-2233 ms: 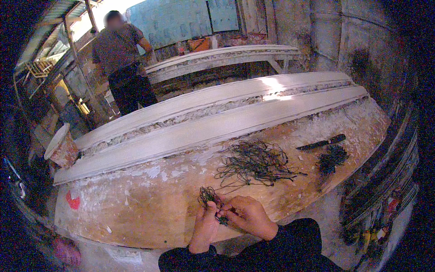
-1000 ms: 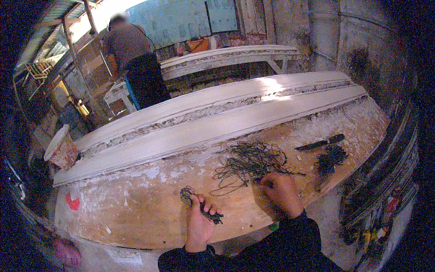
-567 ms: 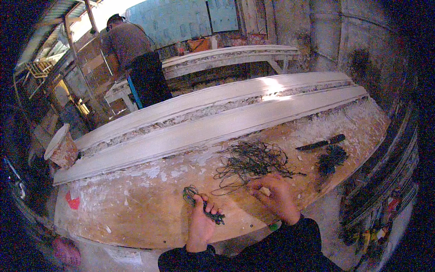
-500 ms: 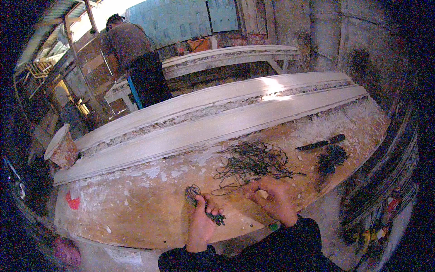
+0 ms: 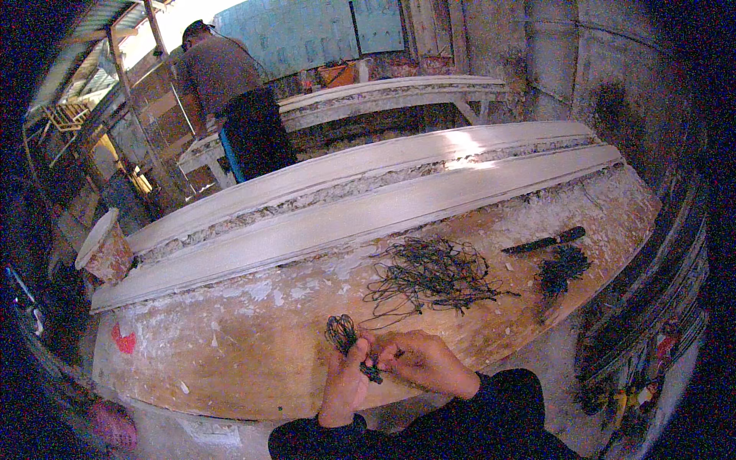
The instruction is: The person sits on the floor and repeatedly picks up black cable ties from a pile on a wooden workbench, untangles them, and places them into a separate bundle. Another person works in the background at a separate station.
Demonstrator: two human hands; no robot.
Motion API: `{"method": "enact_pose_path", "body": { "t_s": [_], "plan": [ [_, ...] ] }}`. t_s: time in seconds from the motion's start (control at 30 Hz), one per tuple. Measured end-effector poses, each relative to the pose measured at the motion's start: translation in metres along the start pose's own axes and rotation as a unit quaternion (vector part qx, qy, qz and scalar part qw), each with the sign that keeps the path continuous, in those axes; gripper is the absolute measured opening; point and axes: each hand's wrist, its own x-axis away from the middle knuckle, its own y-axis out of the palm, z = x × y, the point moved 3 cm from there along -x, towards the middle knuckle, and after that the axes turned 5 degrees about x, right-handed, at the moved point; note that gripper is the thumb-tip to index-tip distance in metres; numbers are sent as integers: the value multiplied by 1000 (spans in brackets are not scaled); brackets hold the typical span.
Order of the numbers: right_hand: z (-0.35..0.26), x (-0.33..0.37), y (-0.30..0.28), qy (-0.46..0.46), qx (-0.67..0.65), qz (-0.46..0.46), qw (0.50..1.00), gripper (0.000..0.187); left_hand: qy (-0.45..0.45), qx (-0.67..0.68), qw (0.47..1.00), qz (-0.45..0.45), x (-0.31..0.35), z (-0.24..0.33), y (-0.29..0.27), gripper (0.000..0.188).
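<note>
A small looped bundle of dark cord (image 5: 340, 330) is gripped in my left hand (image 5: 346, 382); loops stick out above the thumb, and a short knotted end hangs below. My right hand (image 5: 427, 360) meets it from the right, its thumb and fingers pinched on cord at the bundle's side; the strand itself is mostly hidden. Beyond both hands a loose tangle of the same dark cord (image 5: 433, 276) lies on the worn wooden tabletop (image 5: 230, 345). To its right are a black-handled knife (image 5: 544, 241) and a compact dark cord bunch (image 5: 563, 270).
Two long pale plaster-coated mouldings (image 5: 368, 201) run along the table's far side. A plaster-smeared bucket (image 5: 107, 249) stands at the left end, near a red patch (image 5: 123, 338). Another person (image 5: 226, 92) faces away at a white bench (image 5: 383, 93) behind.
My right hand has moved left from beside the loose tangle to the bundle in my left hand. The left hand has shifted slightly right. The person behind has leaned slightly right.
</note>
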Motion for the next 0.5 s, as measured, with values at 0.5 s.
{"method": "enact_pose_path", "body": {
  "t_s": [0.5],
  "plan": [
    [11,3,-23,-5,111,22,994,12,-40,115,993,2,-5,6,14,21]
  ]
}}
